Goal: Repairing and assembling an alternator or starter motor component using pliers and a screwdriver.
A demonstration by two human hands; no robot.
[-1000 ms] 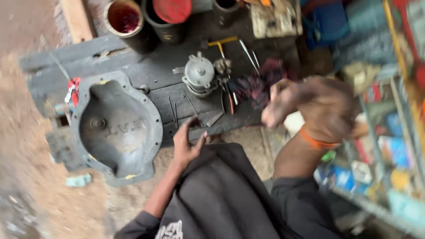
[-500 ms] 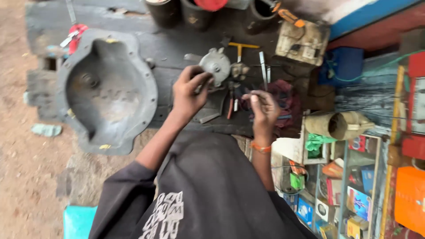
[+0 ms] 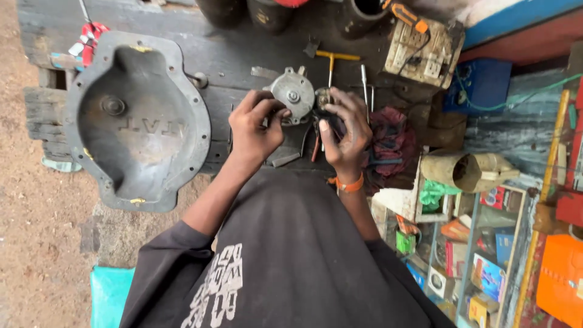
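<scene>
1 round grey motor housing [image 3: 293, 94] lies near the middle of the dark wooden bench [image 3: 237, 58]. The left hand [image 3: 255, 127] touches its near rim, fingers curled, partly closed. The right hand [image 3: 346, 130] is cupped around 1 small dark part [image 3: 323, 99] just beside the housing. 1 large cast cover [image 3: 136, 121] overhangs the bench's near left edge. 1 yellow-handled tool [image 3: 331, 58] lies behind.

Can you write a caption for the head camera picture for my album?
Both hands, left hand and right hand, touch a round metal part on a dark workbench.
</scene>
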